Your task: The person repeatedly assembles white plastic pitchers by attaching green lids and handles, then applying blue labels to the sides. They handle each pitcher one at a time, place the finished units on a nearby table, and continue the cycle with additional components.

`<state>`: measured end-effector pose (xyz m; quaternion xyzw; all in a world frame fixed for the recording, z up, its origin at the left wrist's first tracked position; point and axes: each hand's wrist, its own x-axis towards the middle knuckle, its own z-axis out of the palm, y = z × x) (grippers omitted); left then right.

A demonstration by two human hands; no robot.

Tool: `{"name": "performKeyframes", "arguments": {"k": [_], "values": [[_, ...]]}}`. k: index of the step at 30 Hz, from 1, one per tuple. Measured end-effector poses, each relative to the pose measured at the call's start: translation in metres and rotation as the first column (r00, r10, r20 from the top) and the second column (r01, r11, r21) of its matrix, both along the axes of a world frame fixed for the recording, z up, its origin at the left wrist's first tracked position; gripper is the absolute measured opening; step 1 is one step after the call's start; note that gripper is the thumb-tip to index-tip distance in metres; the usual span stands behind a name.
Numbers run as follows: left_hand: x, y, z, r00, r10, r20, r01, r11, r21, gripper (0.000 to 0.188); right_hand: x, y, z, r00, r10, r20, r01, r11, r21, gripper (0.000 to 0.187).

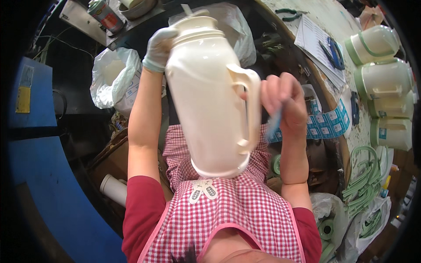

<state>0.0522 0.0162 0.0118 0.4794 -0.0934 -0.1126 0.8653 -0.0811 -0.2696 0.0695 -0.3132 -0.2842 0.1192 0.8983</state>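
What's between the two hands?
Head view: the cream jug, its handle on the side of the right hand; the left hand is at its neck.

The jug (199,105) blocks the middle; its handle (254,114) leaves a narrow finger gap, the right grip (285,98) obstructing the upper outer side.

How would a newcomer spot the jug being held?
Find the red-checked apron. In front of it, the left hand holds a large jug by its neck. It looks cream all over, handle included, whereas the jugs at the far right have green trim.
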Motion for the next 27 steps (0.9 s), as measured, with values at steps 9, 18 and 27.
{"name": "performKeyframes", "arguments": {"k": [9,18,27], "values": [[0.049,-0.019,-0.063,0.916,-0.159,-0.368,0.223,0.965,0.138,0.037,0.002,0.013,-0.035,0.931,-0.353,-0.096,0.23,0.767,-0.599,0.017],[0.028,-0.018,-0.071,0.882,-0.175,-0.436,0.149,0.984,-0.095,0.038,-0.084,-0.025,-0.091,0.772,-0.299,-0.561,-0.195,0.728,-0.657,0.015],[0.028,-0.027,-0.065,0.87,-0.251,-0.424,0.203,0.967,-0.157,0.036,-0.077,-0.019,-0.085,0.808,-0.306,-0.504,-0.206,0.654,-0.728,0.021]]}}
